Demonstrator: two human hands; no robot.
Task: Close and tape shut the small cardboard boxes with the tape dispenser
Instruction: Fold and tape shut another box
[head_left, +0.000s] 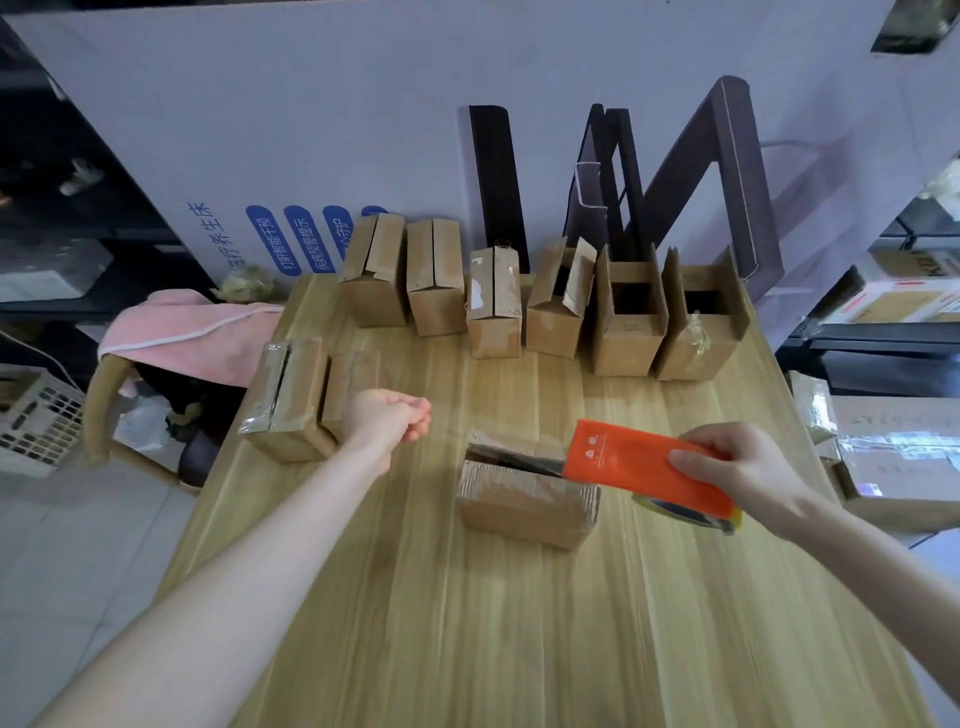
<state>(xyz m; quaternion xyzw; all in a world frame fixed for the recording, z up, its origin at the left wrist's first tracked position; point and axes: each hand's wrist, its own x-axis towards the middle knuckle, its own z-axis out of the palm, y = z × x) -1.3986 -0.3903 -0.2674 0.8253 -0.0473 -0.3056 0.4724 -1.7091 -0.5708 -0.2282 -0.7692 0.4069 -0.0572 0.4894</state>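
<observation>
A small cardboard box (524, 506) lies on the wooden table (467, 623) at the centre, its top flaps folded down with a dark gap between them. My right hand (737, 470) grips an orange tape dispenser (639, 465) whose front end rests over the box's right side; a yellow-rimmed tape roll (680, 512) hangs under it. My left hand (395, 421) hovers left of the box with fingers curled and nothing visible in them. Two taped boxes (291, 400) stand at the left edge.
Several more small boxes (540, 299) stand in a row along the table's far side, some with open flaps. A large white carton (363, 130) and dark paper bags (675, 182) lean behind them. A chair with a pink cloth (192, 332) is at the left.
</observation>
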